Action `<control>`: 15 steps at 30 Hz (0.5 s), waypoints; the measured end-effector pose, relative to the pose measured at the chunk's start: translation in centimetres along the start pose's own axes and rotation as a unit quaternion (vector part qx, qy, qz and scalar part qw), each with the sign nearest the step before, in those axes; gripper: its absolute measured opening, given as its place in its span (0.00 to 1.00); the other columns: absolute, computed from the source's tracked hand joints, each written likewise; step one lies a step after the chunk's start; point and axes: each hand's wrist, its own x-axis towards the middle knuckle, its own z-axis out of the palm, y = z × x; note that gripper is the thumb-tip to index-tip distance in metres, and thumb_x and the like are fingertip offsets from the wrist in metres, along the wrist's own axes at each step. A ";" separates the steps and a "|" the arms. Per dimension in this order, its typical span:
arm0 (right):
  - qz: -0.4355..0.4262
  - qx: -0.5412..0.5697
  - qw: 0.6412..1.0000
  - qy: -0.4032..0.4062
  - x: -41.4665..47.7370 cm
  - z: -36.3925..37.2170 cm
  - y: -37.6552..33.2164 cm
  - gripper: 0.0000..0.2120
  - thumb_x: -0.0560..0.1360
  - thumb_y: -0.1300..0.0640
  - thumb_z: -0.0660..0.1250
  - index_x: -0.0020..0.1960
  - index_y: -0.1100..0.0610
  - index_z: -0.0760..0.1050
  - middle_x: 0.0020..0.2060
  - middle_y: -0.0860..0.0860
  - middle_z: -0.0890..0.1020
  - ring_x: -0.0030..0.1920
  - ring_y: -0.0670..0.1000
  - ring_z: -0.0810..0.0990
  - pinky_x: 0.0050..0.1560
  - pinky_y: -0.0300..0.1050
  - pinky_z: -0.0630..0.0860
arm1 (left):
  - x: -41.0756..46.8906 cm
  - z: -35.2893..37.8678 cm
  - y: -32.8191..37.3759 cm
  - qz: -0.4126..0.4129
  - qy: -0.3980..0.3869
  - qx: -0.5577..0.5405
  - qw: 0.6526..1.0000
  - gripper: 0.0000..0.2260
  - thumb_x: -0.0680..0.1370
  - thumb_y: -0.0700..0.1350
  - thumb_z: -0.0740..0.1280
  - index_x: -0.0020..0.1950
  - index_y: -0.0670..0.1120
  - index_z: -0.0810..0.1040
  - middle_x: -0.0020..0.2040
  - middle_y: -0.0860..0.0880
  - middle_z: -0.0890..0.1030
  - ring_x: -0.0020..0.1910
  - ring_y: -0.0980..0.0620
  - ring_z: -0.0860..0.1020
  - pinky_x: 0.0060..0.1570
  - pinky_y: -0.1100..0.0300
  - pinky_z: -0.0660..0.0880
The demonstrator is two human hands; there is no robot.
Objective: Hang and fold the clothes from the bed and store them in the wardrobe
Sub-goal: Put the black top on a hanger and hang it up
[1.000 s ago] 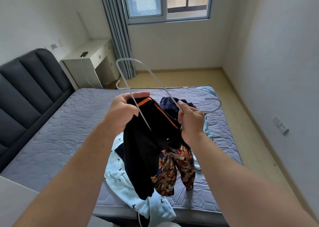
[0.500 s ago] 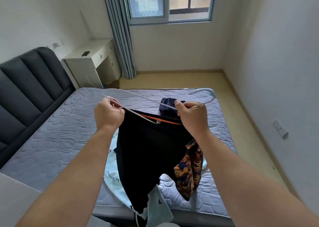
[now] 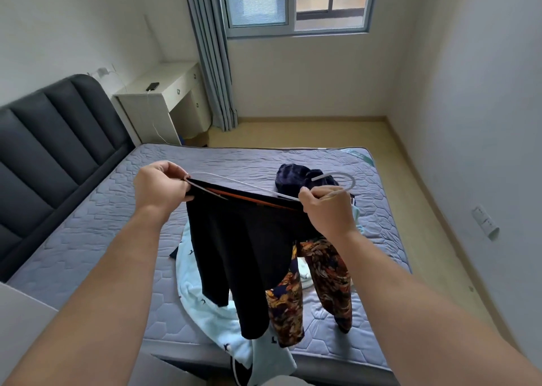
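l hand [image 3: 159, 187] grip pinched on black garment [image 3: 243, 239] edge, r hand [image 3: 325, 209] grip clamped on hanger [image 3: 322, 176] neck - both fists curled tight

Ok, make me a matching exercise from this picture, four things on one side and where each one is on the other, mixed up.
Things:
1. hanger
2. black garment
3. dark blue garment
4. phone

Places:
A. lying on the white desk
B. bunched on the far part of the mattress
C. hook curving out past the right hand
D. hanging down between the left hand and the right hand

Pairs: 1-C, 2-D, 3-B, 4-A
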 end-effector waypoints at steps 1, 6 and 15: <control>0.000 -0.001 1.000 -0.008 0.1 0.1 0.0 0.23 0.74 0.57 0.67 0.29 0.71 0.67 0.25 0.66 0.72 0.24 0.52 0.65 0.27 0.42 0.62 | 0.1 -0.2 0.1 0.000 -0.003 0.004 1.000 0.10 0.69 0.30 0.75 0.35 0.44 0.81 0.36 0.45 0.84 0.34 0.50 0.85 0.32 0.53 0.83; -0.054 -0.122 0.990 -0.041 0.1 1.0 -0.1 0.27 0.75 0.57 0.67 0.24 0.56 0.56 0.18 0.45 0.60 0.21 0.48 0.58 0.23 0.39 0.58 | 0.3 -0.6 0.6 0.015 0.004 0.048 0.999 0.13 0.68 0.27 0.68 0.35 0.45 0.82 0.39 0.49 0.85 0.37 0.50 0.85 0.32 0.53 0.83; -0.069 -0.264 0.961 -0.045 0.8 1.5 -2.4 0.26 0.81 0.49 0.62 0.25 0.53 0.64 0.21 0.48 0.68 0.24 0.51 0.70 0.31 0.41 0.66 | -4.7 4.7 3.2 0.239 -0.067 0.252 0.935 0.14 0.71 0.32 0.63 0.45 0.45 0.85 0.39 0.44 0.84 0.42 0.42 0.81 0.46 0.55 0.79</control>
